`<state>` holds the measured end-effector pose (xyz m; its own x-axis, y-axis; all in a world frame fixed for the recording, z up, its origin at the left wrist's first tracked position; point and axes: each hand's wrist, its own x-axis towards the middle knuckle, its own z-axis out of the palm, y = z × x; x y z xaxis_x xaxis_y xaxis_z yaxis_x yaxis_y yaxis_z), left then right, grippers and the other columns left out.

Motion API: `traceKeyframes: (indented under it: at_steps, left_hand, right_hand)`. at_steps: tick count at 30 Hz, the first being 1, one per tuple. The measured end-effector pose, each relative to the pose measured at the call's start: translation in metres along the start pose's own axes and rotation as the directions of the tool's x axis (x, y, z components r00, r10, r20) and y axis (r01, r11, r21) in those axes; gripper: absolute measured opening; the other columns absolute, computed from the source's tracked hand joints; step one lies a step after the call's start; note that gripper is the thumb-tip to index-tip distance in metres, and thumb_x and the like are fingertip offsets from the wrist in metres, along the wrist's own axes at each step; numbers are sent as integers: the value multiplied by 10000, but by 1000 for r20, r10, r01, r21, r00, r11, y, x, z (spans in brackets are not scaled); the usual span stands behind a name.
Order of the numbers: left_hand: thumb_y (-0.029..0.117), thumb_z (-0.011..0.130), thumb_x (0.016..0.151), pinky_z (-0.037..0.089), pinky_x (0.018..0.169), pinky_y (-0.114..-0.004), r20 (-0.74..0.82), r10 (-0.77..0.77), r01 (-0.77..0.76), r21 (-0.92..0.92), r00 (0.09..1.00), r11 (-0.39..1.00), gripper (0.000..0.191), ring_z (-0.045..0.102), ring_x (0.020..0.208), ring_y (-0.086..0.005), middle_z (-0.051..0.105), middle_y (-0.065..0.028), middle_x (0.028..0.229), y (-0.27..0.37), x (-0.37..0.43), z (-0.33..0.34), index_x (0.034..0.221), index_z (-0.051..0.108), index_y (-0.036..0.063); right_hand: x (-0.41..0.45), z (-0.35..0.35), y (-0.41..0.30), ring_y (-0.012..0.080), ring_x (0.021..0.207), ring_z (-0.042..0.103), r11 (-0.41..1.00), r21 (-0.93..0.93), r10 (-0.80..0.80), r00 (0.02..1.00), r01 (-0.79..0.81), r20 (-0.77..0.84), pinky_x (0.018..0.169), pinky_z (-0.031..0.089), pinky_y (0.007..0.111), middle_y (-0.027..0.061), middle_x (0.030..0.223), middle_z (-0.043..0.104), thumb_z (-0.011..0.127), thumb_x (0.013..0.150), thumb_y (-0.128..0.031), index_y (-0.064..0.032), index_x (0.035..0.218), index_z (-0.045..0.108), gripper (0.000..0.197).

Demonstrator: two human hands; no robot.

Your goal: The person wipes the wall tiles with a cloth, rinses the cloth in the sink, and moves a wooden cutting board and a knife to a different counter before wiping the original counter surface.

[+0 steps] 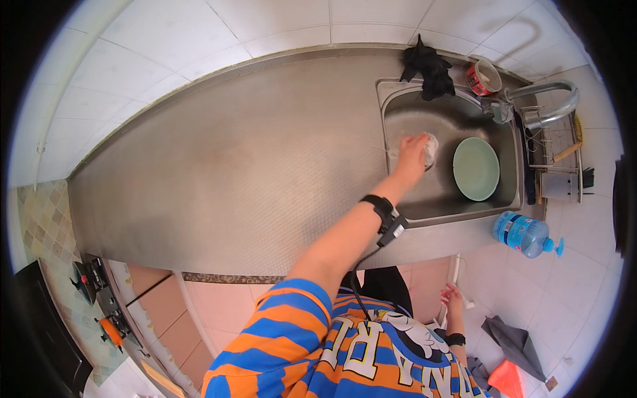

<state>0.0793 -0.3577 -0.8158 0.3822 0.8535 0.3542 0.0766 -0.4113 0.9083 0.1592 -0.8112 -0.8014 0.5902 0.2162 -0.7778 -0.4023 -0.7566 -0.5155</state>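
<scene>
My left hand (413, 151) reaches over the left part of a stainless steel sink (448, 215) and grips a crumpled white cloth (432, 148). The cloth shows beside the fingers, against the sink; part of it lies hidden under the hand. To the right of this hand a pale green bowl (476, 169) rests in the sink, not touching the hand. My right hand (452, 297) is low beside my body, below the counter's front edge and near a white pipe. Its fingers are loosely bent and apart, and nothing shows in them.
A metal counter (224, 164) stretches left of the sink. Black cloth (429, 69) hangs over the sink's back rim, near a red-labelled tub (482, 78). The curved faucet (552, 102) and a wire rack (552, 144) stand right. A blue pump bottle (527, 234) is at the front right corner.
</scene>
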Motion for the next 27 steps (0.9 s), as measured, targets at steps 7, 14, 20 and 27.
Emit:
traceKeyframes:
  at_steps: [7,14,20,27]
  left_hand:
    - [29,449,868,392,938,-360,-111,-22,37,138,994,990,354,484,1129,-262,503,-135,1221,5,42,-113,1221,474,40]
    - [92,511,791,460,806,-385,-690,-123,535,423,713,731,348,582,935,-361,596,-233,1011,-96,78,-354,1108,553,-42]
    - [78,521,767,428,860,-427,-634,124,518,716,763,468,320,542,992,-384,571,-231,1070,-180,95,-398,1060,567,-41]
    - [93,442,843,311,997,-432,-383,3,375,907,924,189,368,406,1177,-357,458,-220,1248,-185,149,-314,1191,465,-24]
  right_hand:
    - [18,0,-8,101,713,557,999,-23,-21,994,24,104,613,468,247,22,822,610,428,836,-111,-89,1154,541,338]
    - [27,-27,33,108,688,561,989,7,149,983,-151,109,577,470,237,38,790,606,429,868,-134,-68,1144,547,307]
    - [25,-47,48,114,689,566,982,-15,186,981,-186,61,569,471,226,46,786,612,450,856,-127,-61,1126,550,295]
    - [32,-37,36,113,710,575,983,-12,186,977,-186,108,579,473,223,45,784,612,465,857,-139,-48,1146,542,313]
